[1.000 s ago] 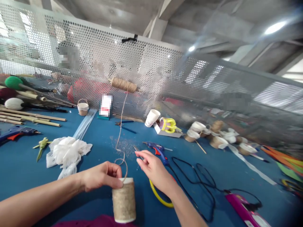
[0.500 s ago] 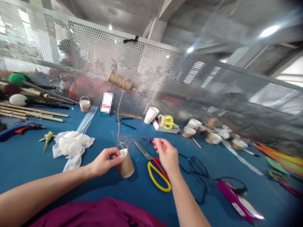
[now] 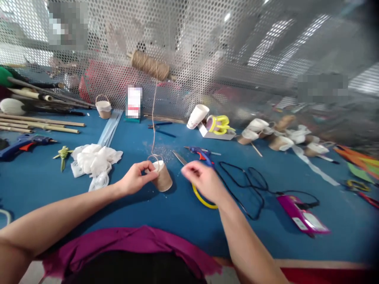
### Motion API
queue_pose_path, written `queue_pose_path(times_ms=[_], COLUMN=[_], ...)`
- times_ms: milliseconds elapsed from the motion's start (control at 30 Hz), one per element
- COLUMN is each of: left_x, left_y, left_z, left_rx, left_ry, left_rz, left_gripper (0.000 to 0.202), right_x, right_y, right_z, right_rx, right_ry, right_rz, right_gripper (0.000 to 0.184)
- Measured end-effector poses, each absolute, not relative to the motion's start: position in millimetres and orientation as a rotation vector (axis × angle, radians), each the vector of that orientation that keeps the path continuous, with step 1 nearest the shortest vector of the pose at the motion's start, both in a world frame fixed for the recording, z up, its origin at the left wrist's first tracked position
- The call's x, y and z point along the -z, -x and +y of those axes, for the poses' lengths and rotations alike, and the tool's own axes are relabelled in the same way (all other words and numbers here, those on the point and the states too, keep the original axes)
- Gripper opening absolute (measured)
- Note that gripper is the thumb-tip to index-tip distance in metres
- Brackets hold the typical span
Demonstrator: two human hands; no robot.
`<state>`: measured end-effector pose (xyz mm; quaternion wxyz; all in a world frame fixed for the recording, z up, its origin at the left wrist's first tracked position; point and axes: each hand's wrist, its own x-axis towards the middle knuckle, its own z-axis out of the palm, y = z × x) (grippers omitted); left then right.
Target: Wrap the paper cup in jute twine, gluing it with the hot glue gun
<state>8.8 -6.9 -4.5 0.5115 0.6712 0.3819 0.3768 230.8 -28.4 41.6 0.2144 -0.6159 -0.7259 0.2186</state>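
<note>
Our left hand [image 3: 135, 178] pinches the cup [image 3: 164, 180] by its rim, between the near and far edges of the surface [image 3: 130, 219]; our right hand [image 3: 205, 179], grip unclear to us, covers part of the scissors [image 3: 180, 159]

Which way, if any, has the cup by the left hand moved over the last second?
Yes: forward; the cup is now closer to the blade tip of the scissors lying on the table.
</note>
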Motion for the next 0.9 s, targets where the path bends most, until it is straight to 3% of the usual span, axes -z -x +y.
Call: queue_pose_path(times_ms=[100,233,367,567,700,833,900], left_x=[5.7,5.6,5.0,6.1,6.6,3.7,2.2], left_y=[-8.1,-8.1,-7.7,-6.6,-6.9,-6.9,-6.6], left_z=[-4.4,-3.5,-3.2,-1.3,-1.6,-1.0,0.6], left_rx=[-0.920,-0.908,-0.913,-0.907,-0.922,-0.945,-0.954], left_ry=[-1.574,-1.498,-1.461,-1.439,-1.447,-1.465,-1.459], left_rz=[0.949,0.927,0.899,0.878,0.890,0.896,0.902], left_gripper=[0.023,0.023,0.022,0.022,0.022,0.021,0.021], right_x=[-47.7,-43.8,-32.2,-29.5,-29.1,-25.1,-29.5], right_y=[-199.8,-201.7,-230.4,-249.4,-255.0,-244.8,-226.4], right_z=[-64.1,-101.9,-130.7,-146.6,-123.2,-88.8,-78.7], right_rx=[-1.039,-0.810,-0.735,-0.941,-0.619,-0.235,-0.200], right_ry=[1.358,1.428,1.600,1.835,1.836,1.845,1.758], right_rz=[-2.459,-2.857,-2.809,-2.249,-1.902,-2.152,-2.261], right_gripper=[0.028,0.013,0.025,0.014,0.018,0.018,0.018])
